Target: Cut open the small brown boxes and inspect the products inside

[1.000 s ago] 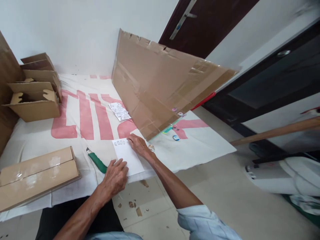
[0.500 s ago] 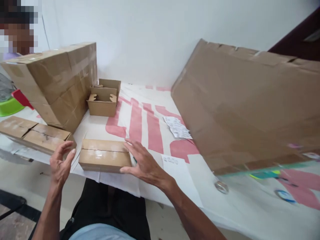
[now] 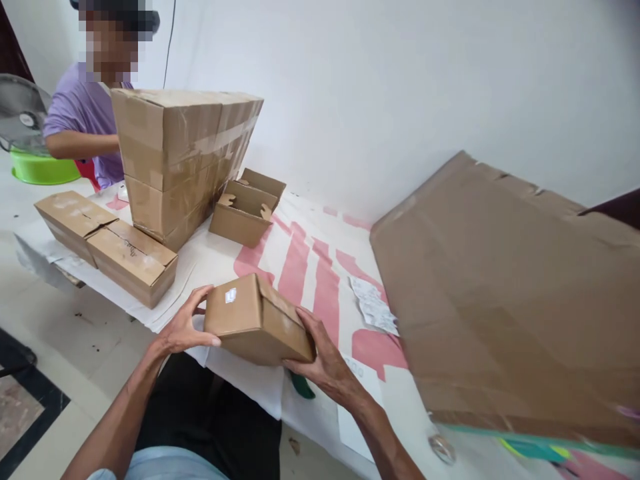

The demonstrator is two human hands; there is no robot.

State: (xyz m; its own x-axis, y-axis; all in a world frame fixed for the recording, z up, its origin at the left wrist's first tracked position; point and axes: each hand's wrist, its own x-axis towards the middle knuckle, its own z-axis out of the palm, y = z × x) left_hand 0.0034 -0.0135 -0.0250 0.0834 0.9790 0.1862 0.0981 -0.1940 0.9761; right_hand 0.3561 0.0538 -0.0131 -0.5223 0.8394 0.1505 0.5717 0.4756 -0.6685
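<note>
While left fingers (image 3: 200,339) grasp the carton (image 3: 245,317), right fingers (image 3: 314,325) clasp its opposite end

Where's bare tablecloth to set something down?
Likely best: red-printed tablecloth between open cartons and crumpled paper. Narrower: strip between closed cartons and left hand. Crowded: left end, stacked cartons behind the closed pair; near edge, held carton between left and right hand.

Cloth-covered table (image 3: 203,259), red print (image 3: 295,260) | left edge: two closed boxes (image 3: 131,257) end to end, large stacked boxes (image 3: 187,153) beside them | farther back: small open boxes (image 3: 240,227) | right: paper slip (image 3: 373,305), tilted cardboard sheet (image 3: 510,307) | near: white paper (image 3: 357,427), green handle (image 3: 303,387) partly hidden, tape roll (image 3: 443,449)
</note>
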